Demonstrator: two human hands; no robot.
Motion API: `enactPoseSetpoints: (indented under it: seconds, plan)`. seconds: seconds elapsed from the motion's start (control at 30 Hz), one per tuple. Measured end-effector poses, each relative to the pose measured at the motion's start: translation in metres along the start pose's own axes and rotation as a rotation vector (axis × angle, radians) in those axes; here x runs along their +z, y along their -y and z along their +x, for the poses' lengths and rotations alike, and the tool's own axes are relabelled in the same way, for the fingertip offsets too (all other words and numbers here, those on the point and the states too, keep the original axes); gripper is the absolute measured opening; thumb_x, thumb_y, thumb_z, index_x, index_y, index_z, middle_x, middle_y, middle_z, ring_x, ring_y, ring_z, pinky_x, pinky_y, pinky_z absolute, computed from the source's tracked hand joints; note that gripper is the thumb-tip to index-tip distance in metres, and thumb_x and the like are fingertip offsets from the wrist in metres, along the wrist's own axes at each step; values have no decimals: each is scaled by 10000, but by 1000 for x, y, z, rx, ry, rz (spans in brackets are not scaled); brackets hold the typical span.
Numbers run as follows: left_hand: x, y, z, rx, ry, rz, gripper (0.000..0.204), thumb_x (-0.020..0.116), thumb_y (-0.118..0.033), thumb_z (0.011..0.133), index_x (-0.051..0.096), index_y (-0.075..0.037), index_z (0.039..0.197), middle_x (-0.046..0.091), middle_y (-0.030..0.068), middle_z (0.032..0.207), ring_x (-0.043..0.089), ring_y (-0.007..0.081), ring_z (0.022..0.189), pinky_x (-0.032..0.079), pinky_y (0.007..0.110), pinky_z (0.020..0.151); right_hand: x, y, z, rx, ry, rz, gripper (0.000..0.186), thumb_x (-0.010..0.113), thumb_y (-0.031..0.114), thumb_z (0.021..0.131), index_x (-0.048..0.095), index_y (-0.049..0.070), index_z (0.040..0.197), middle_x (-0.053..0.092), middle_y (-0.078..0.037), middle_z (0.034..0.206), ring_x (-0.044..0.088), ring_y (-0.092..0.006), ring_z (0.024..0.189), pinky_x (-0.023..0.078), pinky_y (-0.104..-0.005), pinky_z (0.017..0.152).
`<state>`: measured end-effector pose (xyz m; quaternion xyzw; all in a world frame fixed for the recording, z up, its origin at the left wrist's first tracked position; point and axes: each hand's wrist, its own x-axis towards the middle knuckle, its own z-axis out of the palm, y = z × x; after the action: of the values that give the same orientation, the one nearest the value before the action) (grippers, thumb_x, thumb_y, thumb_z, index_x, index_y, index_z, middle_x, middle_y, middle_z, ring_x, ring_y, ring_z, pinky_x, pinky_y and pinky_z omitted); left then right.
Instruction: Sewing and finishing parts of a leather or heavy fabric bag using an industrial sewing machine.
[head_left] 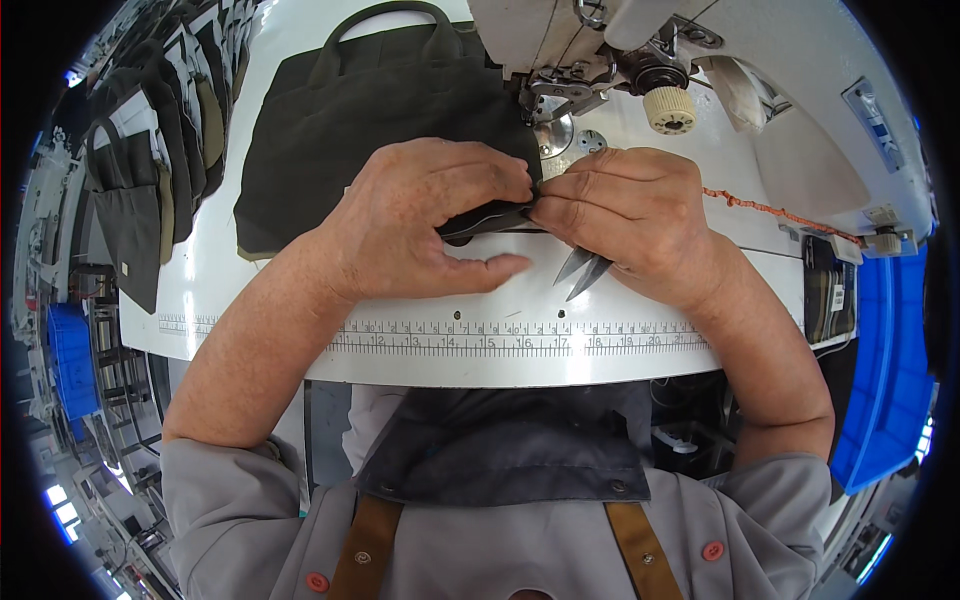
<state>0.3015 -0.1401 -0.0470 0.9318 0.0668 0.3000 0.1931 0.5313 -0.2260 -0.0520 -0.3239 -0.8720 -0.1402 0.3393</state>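
Note:
A dark fabric bag (380,110) with a looped handle (385,10) lies flat on the white sewing table, its right edge close to the machine's presser foot (555,95). Over the bag's near right corner, my left hand (425,215) has its curled fingers on the fabric, while its thumb is stretched away and slightly blurred. My right hand (630,215) pinches at that same corner, fingertips meeting the left ones. Tucked in its palm are thread snips (590,275), their two pointed blades parted and sticking out below; the handles are hidden.
The sewing machine (800,50) stands at the far right, with a cream knob (669,110). An orange cord (770,207) runs beside it. A printed ruler (430,340) follows the table's front edge. Several similar bags (125,200) hang at left. Blue bins (875,370) flank the right side.

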Motion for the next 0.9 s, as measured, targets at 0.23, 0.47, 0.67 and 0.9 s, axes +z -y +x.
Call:
enactPoseSetpoints:
  seconds: [0.23, 0.47, 0.67, 0.9]
  plan:
    - [7, 4, -7, 213, -60, 260, 309, 829, -68, 742, 748, -7, 1035, 772, 94, 1090, 762, 234, 1021, 625, 390, 910, -5, -1, 0, -27, -50, -48, 208, 760, 112, 678, 726, 75, 880, 705, -13, 855, 671, -152, 726, 541, -277, 536]
    - [3, -6, -10, 226, -12, 449, 257, 716, -80, 800, 758, -33, 1048, 777, 66, 1034, 768, 197, 994, 617, 408, 938, -9, 0, 1, -31, -6, -108, 187, 759, 115, 691, 716, 90, 871, 676, -3, 857, 646, -148, 722, 522, -292, 513]
    - [3, -4, -8, 258, -44, 457, 236, 708, -89, 802, 748, -32, 1028, 770, 70, 990, 771, 205, 960, 616, 419, 927, -1, 1, 2, 21, -55, -88, 187, 750, 108, 721, 720, 87, 904, 699, -4, 893, 661, -140, 743, 541, -284, 536]
    - [2, -6, -9, 248, -58, 487, 182, 724, -86, 805, 762, -57, 980, 779, 37, 978, 772, 176, 968, 609, 416, 948, -2, 1, -3, -25, -32, -29, 205, 747, 101, 739, 724, 61, 938, 729, -34, 911, 731, -160, 798, 593, -283, 593]
